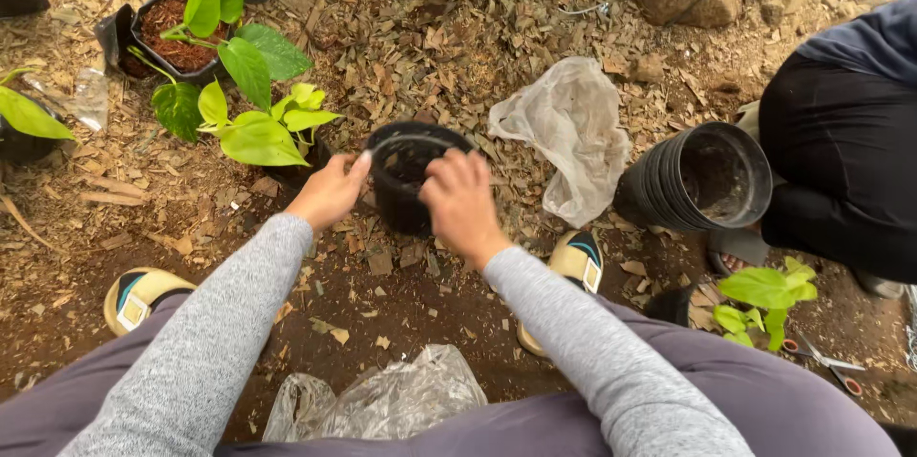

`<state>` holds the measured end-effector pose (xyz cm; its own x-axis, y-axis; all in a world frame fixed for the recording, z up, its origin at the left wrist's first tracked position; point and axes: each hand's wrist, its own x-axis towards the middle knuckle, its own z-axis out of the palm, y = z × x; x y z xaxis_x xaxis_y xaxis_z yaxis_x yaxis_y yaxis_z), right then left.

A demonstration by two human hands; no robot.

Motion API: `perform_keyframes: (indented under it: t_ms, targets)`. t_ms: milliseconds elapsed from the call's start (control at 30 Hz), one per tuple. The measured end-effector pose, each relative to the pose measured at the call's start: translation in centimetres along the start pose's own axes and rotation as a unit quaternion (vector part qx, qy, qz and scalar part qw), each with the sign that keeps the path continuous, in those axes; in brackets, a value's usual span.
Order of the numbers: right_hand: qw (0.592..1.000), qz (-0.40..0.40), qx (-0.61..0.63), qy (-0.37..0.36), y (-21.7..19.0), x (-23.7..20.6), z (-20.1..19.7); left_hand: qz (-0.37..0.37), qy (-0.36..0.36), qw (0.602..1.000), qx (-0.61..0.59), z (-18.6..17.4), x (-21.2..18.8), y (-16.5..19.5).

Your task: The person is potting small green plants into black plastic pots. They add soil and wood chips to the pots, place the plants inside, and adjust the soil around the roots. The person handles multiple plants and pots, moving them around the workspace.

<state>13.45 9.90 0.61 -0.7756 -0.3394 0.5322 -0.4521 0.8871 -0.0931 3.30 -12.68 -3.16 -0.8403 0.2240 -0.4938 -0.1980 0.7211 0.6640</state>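
A small black plastic pot (406, 170) stands on the wood-chip ground in front of me. My left hand (331, 190) grips its left rim, thumb at the edge. My right hand (460, 204) holds the right rim, fingers curled over the top. The pot's inside looks dark; I cannot tell what it holds. Both arms wear grey sleeves.
Green-leaved plants in black pots (181, 37) stand at the left, one (263, 127) next to the held pot. A crumpled clear bag (568, 132) and a stack of black pots lying on its side (702, 180) are at the right, by a crouching person (845, 151). Another bag (382, 404) lies between my feet. Scissors (826, 361).
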Motion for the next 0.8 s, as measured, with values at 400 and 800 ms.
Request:
perform_keyframes:
  t_ms: [400,800]
  targets:
    - [0.975,0.181,0.121,0.037,8.4,1.4,4.2,0.011,-0.034,0.976,0.216,0.9,2.3,-1.6]
    - [0.732,0.656,0.114,-0.145,28.5,-3.7,8.4,0.034,-0.179,0.927,0.329,-4.1,7.1,4.8]
